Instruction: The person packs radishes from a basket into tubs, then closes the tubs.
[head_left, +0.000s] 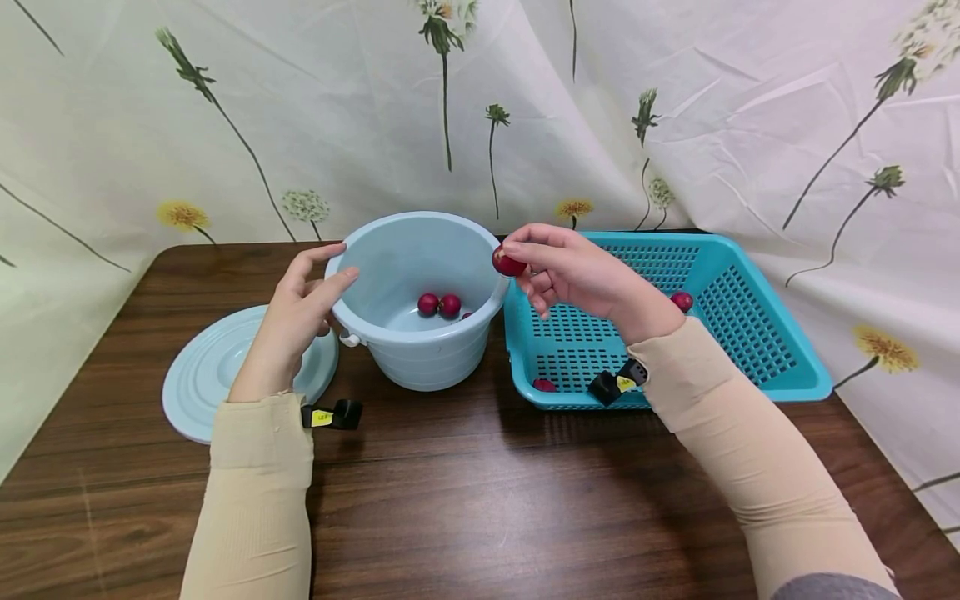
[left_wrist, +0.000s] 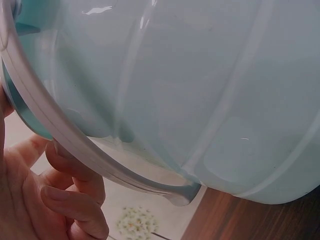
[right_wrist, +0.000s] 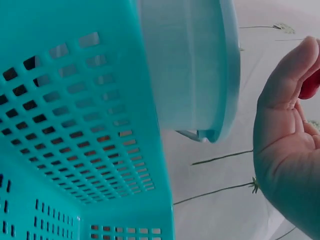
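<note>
My left hand (head_left: 291, 321) holds the left rim of a pale blue bucket (head_left: 427, 360), its thumb over the rim and other fingers curled outside near the white handle (left_wrist: 100, 159). Between the thumb and fingers of my right hand (head_left: 573, 271) is a round red radish (head_left: 508, 262), held up at the bucket's right rim. Inside the bucket lie two radishes (head_left: 450, 306), with a sliver of another partly hidden by the near wall. A turquoise basket (head_left: 776, 300) stands under my right forearm, holding a radish (head_left: 682, 301) and another red piece (head_left: 544, 385) near its front.
A pale blue lid (head_left: 191, 387) lies flat on the wooden table (head_left: 450, 500), left of the bucket and partly beneath my left arm. Behind the table hangs a flower-printed cloth (head_left: 360, 108). Each wrist wears a small black camera (head_left: 347, 414).
</note>
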